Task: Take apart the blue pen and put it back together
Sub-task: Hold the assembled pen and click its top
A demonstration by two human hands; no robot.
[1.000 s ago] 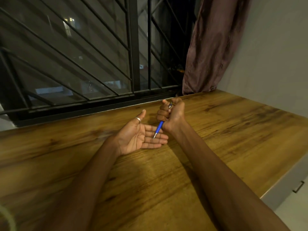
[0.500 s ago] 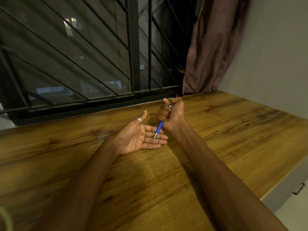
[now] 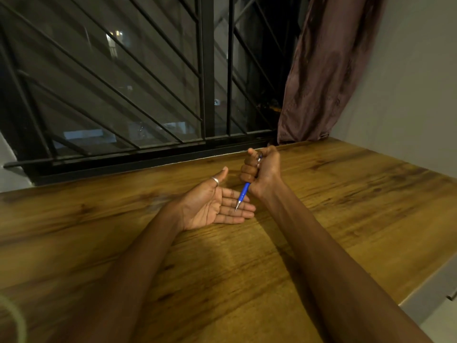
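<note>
The blue pen (image 3: 243, 194) stands tilted, its silver tip pointing down onto the fingers of my left hand. My right hand (image 3: 262, 169) is a fist wrapped round the pen's upper half, thumb on top near the silver clip; that half is mostly hidden. My left hand (image 3: 212, 206) lies palm up on the wooden table (image 3: 346, 206), fingers flat and apart, a silver ring on the thumb. It holds nothing; the pen tip touches or hovers just over its fingers.
A barred window (image 3: 148, 95) runs along the table's far edge. A dark curtain (image 3: 326, 70) hangs at the back right beside a plain wall (image 3: 408, 82). The table's right edge drops off at the lower right.
Hardly anything: my right fist with the pen has shifted slightly, the tip staying over my left fingers. My left hand stays flat and still.
</note>
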